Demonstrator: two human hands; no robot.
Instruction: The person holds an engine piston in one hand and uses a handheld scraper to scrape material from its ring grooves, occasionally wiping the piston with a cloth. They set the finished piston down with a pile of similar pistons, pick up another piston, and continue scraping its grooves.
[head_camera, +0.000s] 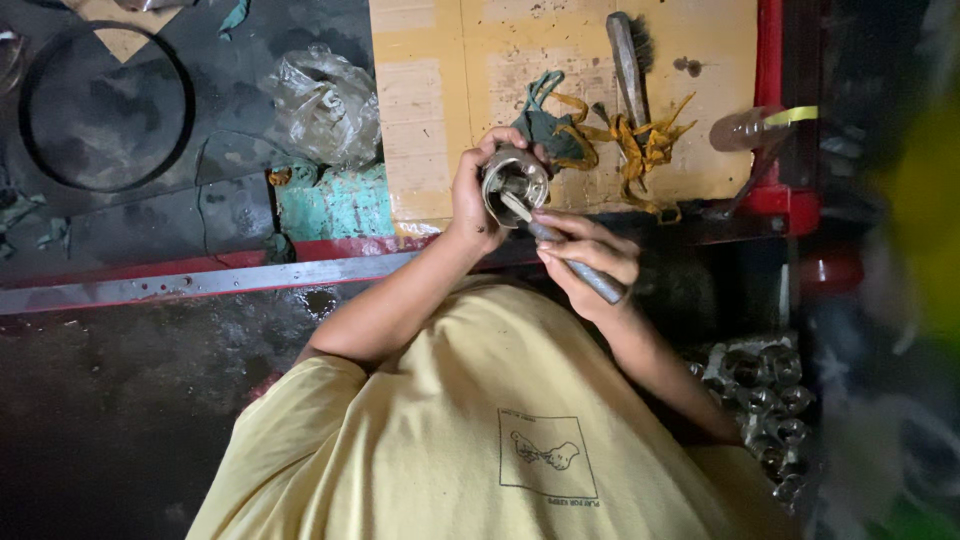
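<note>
Our left hand (472, 195) has its grip closed around the round, cup-shaped grey metal part (514, 183), held up above the cardboard-covered surface (440, 90), while our right hand (590, 260) grips a slim grey metal tool (575, 262), its tip inside the part.

Both bare forearms rise from yellow short sleeves and meet near the bench's front edge. The left hand (478, 195) is curled closed, palm turned inward. The right hand (590, 262) is closed in a grip, fingers (575, 222) pointing left.
</note>
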